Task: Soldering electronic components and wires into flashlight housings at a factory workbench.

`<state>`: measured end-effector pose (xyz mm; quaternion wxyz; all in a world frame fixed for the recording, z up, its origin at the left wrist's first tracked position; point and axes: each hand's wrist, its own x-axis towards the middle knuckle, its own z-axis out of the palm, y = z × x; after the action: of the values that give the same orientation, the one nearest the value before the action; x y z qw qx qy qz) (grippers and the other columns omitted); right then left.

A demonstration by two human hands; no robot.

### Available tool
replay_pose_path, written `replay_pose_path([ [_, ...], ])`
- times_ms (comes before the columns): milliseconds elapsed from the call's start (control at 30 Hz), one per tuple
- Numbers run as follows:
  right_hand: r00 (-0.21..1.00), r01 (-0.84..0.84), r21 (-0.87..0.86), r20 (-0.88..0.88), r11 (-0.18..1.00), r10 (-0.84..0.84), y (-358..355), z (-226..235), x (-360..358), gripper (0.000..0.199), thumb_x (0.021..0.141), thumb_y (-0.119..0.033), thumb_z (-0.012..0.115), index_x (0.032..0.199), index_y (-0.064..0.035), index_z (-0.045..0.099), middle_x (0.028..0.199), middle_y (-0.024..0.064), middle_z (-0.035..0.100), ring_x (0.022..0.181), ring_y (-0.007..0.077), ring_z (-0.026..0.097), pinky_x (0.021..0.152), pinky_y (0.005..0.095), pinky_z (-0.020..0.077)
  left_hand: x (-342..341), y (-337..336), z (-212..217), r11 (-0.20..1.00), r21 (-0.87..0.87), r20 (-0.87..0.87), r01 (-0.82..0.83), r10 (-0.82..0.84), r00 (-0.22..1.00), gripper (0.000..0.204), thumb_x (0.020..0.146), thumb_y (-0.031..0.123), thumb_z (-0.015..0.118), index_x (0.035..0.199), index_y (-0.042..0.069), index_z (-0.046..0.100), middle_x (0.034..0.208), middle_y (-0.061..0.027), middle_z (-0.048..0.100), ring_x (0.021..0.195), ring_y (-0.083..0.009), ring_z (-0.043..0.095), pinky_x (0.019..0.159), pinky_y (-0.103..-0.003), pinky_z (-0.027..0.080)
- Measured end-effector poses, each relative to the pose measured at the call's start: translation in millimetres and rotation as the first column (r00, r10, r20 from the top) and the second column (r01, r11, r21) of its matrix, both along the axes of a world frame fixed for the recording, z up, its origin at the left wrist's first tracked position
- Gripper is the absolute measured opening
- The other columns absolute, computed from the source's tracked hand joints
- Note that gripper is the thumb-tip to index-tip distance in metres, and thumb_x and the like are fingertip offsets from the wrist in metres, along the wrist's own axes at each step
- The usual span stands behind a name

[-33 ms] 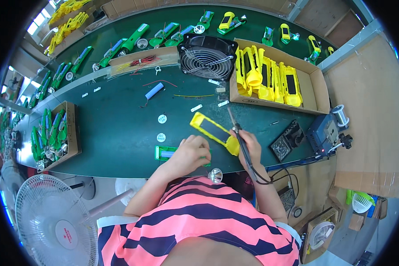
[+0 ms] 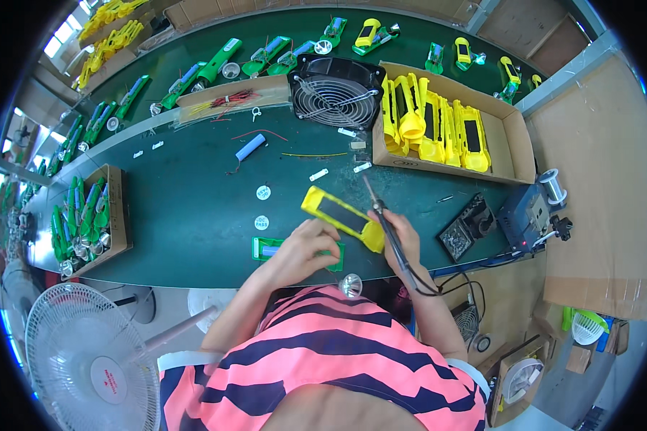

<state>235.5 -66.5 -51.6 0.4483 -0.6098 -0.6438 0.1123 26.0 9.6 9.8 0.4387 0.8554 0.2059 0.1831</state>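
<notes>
While gripping a soldering iron (image 2: 386, 224) in the right hand (image 2: 404, 241), presses curled left hand (image 2: 303, 249) onto green part (image 2: 267, 249) at table (image 2: 187, 215) edge, yellow casing (image 2: 340, 216) at two o'clock, touching both hands.

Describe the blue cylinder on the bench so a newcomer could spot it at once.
Start at the square black fan at the far edge of the green bench. Left of it, nearer the person, lies the blue cylinder, tilted, with thin wires trailing. Nothing else on the mat is blue.

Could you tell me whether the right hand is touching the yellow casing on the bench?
Touching: the head view shows the right hand gripping the yellow casing at its near end.
</notes>
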Motion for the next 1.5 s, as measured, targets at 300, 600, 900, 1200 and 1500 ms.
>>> replay_pose_path([
  [300, 0.987, -0.158, 0.22, 0.04, 0.963, 0.153, -6, 6, -9, 0.035, 0.072, -0.001, 0.063, 0.103, -0.0041, 0.047, 0.089, 0.01, 0.065, 0.083, 0.026, 0.062, 0.093, 0.0494, 0.0355, -28, -4, 2, 0.709, 0.41, 0.161, -0.574, 0.564, 0.81, 0.008, 0.065, 0.002, 0.064, 0.07, 0.006, 0.058, 0.069, -0.0037, 0.054, 0.072, -0.019, 0.053, 0.073, -0.031, 0.04],
  [600, 0.44, -0.097, -0.215, -0.885, 0.972, -0.152, -11, 21, -48, 0.014, 0.081, -0.001, 0.053, 0.093, 0.0052, 0.052, 0.069, 0.0134, 0.06, 0.059, 0.0149, 0.059, 0.053, 0.0242, 0.0485, -29, 27, 3, 0.879, 0.458, -0.412, -0.132, 0.342, 0.845, 0.003, 0.068, 0.01, 0.061, 0.07, 0.01, 0.063, 0.07, -0.0038, 0.053, 0.079, -0.0213, 0.049, 0.073, -0.034, 0.037],
  [900, 0.415, -0.162, -0.275, -0.89, 0.948, -0.187, -6, 13, -51, 0.011, 0.081, -0.001, 0.056, 0.09, 0.0042, 0.054, 0.073, 0.0091, 0.06, 0.06, 0.0122, 0.06, 0.051, 0.02, 0.0479, -21, 23, 3, 0.887, 0.439, -0.478, -0.14, 0.363, 0.8, 0.002, 0.065, 0.011, 0.063, 0.067, 0.011, 0.065, 0.068, -0.004, 0.049, 0.077, -0.0217, 0.047, 0.072, -0.034, 0.035],
  [1200, 0.467, -0.144, -0.271, -0.867, 0.952, -0.176, -6, 9, -56, 0.012, 0.081, -0.002, 0.057, 0.09, 0.005, 0.054, 0.075, 0.0093, 0.06, 0.063, 0.0126, 0.061, 0.051, 0.0195, 0.0476, -17, 24, -3, 0.856, 0.51, -0.522, -0.09, 0.391, 0.758, 0.003, 0.065, 0.013, 0.064, 0.067, 0.011, 0.066, 0.069, -0.004, 0.052, 0.079, -0.0206, 0.049, 0.071, -0.034, 0.036],
  [1500, 0.446, -0.09, -0.123, -0.892, 0.988, -0.071, -17, 20, -41, 0.016, 0.082, -0.002, 0.056, 0.096, 0.0055, 0.052, 0.077, 0.012, 0.061, 0.066, 0.0154, 0.062, 0.054, 0.0216, 0.0497, -17, 26, -6, 0.85, 0.522, -0.531, -0.077, 0.394, 0.751, 0.002, 0.062, 0.014, 0.064, 0.063, 0.014, 0.066, 0.067, -0.0034, 0.053, 0.077, -0.0204, 0.05, 0.068, -0.034, 0.035],
])
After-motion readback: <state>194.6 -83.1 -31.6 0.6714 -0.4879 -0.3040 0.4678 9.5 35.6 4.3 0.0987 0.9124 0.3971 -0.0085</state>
